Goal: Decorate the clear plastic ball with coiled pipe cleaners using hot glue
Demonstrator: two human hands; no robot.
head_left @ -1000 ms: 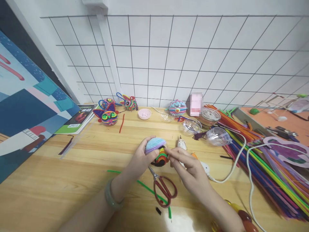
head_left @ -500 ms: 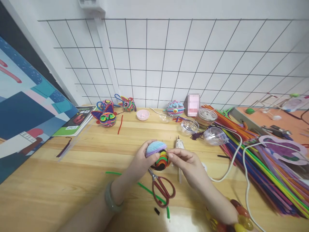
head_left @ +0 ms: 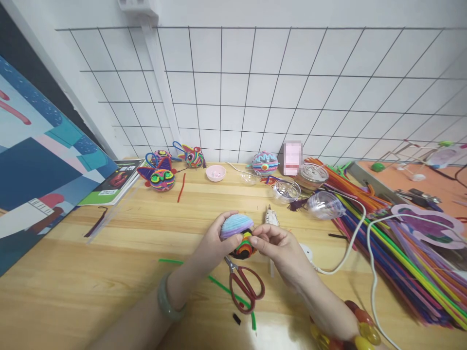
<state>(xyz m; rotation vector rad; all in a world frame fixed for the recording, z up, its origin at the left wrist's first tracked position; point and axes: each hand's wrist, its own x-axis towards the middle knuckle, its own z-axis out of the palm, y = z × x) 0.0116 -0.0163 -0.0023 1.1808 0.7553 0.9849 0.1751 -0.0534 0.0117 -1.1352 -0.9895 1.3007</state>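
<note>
My left hand [head_left: 211, 250] is closed around a ball covered in pipe cleaners [head_left: 236, 224]. Its top is light blue and lilac; the front carries curved bands of yellow, green, orange, red and black. At the right side of the ball, the thumb and fingers of my right hand [head_left: 279, 245] are pinched together against the bands. Just below the ball lie red-handled scissors [head_left: 239, 282], across a green pipe cleaner [head_left: 221, 286]. Behind my right hand, a glue gun [head_left: 270, 216] is partly covered. A short black scrap [head_left: 237, 319] lies near the scissors.
Finished pipe-cleaner balls [head_left: 162, 180] and a pink bowl [head_left: 216, 173] stand along the wall. Clear plastic half-shells [head_left: 287, 191] sit right of centre. Bundles of coloured pipe cleaners [head_left: 394, 262] and a white cable [head_left: 371, 262] fill the right side. A book [head_left: 109, 184] lies at left.
My right thumb has moved slightly left and down, farther over the ball's coloured bands. The ball has tilted a little in my left hand.
</note>
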